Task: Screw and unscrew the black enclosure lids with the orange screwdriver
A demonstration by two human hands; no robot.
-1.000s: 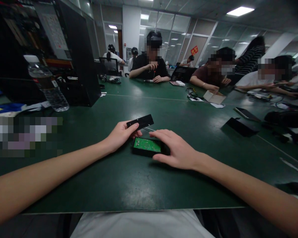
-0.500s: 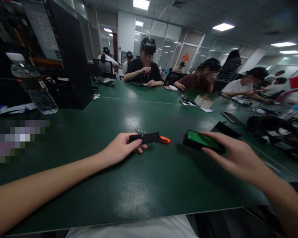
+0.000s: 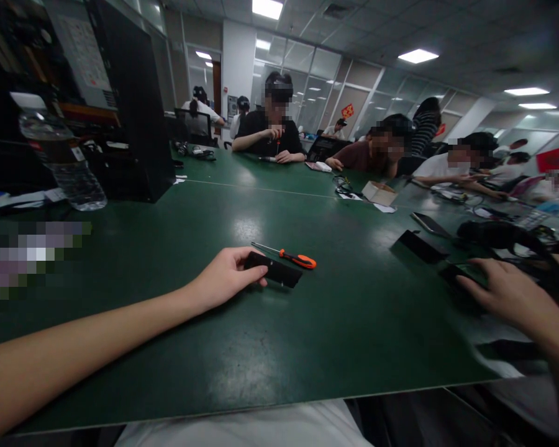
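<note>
My left hand (image 3: 235, 270) is closed on a flat black panel (image 3: 282, 273), thumb on top and fingers beneath. The panel is held at a slant, a little above the green table (image 3: 242, 347). Just behind it lies a screwdriver (image 3: 298, 258) with an orange and black handle, its shaft pointing left. Over at the right side, my right hand (image 3: 503, 285) grips a dark box-shaped device (image 3: 461, 276), partly covered by the fingers and blurred. Its green board, plain in the earlier picture, barely shows. Another black panel piece (image 3: 419, 246) lies beyond that hand.
A phone (image 3: 431, 223) and black headphones (image 3: 498, 239) lie at the right. On the left stand a water bottle (image 3: 69, 161) and a black computer case (image 3: 130, 112). Across the table, a co-worker (image 3: 270, 133) sits near a small cardboard box (image 3: 379, 193) and cables.
My right hand has carried the device rightward to the table's right side. The panel in my left hand has tilted, its right end lower, so more of the screwdriver shows.
</note>
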